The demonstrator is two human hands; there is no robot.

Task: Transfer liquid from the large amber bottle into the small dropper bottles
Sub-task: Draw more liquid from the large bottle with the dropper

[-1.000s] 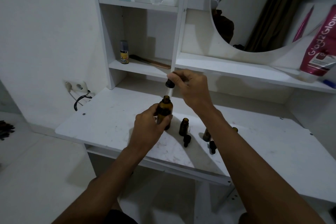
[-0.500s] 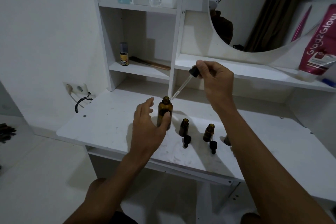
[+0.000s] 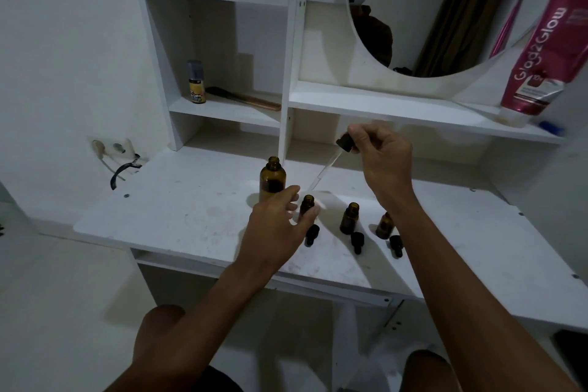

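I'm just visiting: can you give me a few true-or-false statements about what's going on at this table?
1. The right hand pinches a dropper. True.
2. The big bottle has its cap on. False: its neck is open.
3. Three small bottles stand on the table. True.
4. The left hand grips the big bottle. False: its fingers are spread, not round that bottle, and it reaches toward the leftmost small bottle.
5. The small bottles are capped. False: their necks are open, and three black caps lie on the table in front of them.
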